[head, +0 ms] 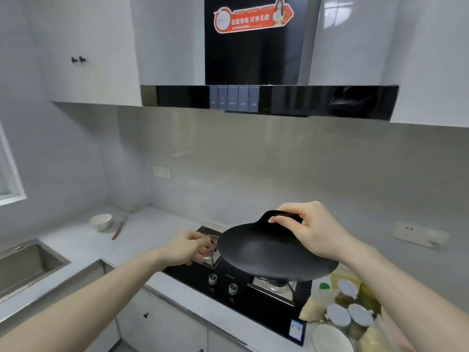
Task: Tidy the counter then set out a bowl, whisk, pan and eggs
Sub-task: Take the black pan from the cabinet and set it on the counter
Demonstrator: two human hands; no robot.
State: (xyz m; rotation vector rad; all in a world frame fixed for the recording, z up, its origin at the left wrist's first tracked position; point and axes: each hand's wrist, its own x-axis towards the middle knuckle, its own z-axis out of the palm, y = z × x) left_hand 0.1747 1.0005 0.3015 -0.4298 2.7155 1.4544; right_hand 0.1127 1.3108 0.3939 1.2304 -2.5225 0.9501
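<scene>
At the right edge of the counter stand jars and a plate. Above the stove, the right hand grips the loop handle of the black pan, held over the right burner. The left hand rests at the left burner, fingers curled; what it holds I cannot tell. In the far left corner are a white bowl and a whisk, just beside it.
</scene>
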